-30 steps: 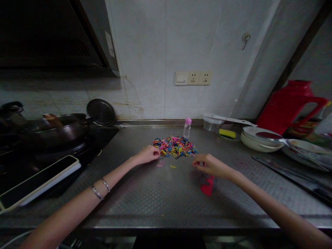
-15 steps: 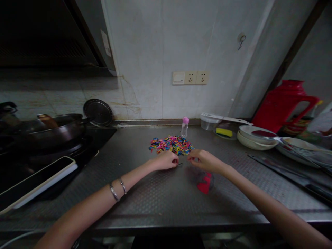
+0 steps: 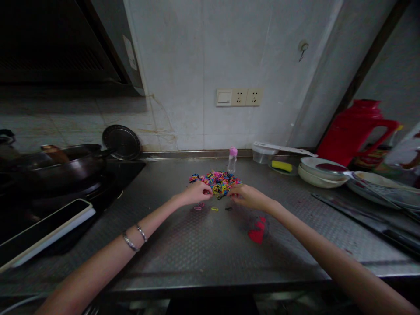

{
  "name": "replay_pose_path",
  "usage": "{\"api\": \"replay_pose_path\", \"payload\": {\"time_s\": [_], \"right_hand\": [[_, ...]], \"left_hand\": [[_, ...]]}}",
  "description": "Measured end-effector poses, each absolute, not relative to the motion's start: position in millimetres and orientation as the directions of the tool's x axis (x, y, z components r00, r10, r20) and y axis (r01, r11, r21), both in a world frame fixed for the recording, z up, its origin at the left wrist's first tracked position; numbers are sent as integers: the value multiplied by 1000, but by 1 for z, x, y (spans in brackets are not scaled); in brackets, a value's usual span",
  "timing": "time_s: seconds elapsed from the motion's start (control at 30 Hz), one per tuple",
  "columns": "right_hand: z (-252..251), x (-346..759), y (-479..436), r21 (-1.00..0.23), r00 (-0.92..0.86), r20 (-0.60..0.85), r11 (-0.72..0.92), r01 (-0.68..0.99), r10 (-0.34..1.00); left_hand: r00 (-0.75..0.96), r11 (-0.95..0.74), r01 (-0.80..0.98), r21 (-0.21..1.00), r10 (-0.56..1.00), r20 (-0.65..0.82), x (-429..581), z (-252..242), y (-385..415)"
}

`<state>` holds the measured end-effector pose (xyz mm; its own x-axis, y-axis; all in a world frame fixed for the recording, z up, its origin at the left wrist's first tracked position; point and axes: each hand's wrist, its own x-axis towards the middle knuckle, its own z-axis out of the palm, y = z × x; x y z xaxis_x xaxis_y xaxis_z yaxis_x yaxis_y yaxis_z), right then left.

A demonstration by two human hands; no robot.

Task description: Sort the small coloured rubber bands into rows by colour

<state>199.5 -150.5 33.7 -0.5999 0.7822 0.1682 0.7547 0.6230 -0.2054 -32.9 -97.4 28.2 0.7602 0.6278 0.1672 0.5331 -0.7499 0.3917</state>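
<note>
The pile of coloured rubber bands (image 3: 215,181) lies on the steel worktop (image 3: 183,245), and both hands meet it at its near edge: the left hand (image 3: 197,193) at its near-left corner, the right hand (image 3: 244,196) at its near-right corner. On each hand the fingers curl in toward the thumb, but I cannot tell whether the grip is pinching a band or pressed together on nothing. A few loose bands (image 3: 215,209) lie just in front of the pile between the hands, a small pink-capped bottle (image 3: 232,159) stands just behind it, and a red piece (image 3: 257,235) lies nearer than the pile, under the right wrist.
</note>
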Motion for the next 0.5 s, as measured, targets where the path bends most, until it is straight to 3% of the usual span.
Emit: {"api": "replay_pose_path", "payload": {"time_s": [0.17, 0.33, 0.5], "right_hand": [[29, 180, -133, -157, -631, 118, 641, 751, 767], [28, 167, -127, -34, -591, 63, 593, 804, 805], [28, 162, -127, 53, -584, 64, 581, 812, 809]], "left_hand": [[671, -651, 580, 489, 723, 166, -68, 35, -81], [604, -563, 592, 577, 784, 144, -99, 33, -74], [587, -532, 594, 603, 800, 127, -112, 29, -75]]}}
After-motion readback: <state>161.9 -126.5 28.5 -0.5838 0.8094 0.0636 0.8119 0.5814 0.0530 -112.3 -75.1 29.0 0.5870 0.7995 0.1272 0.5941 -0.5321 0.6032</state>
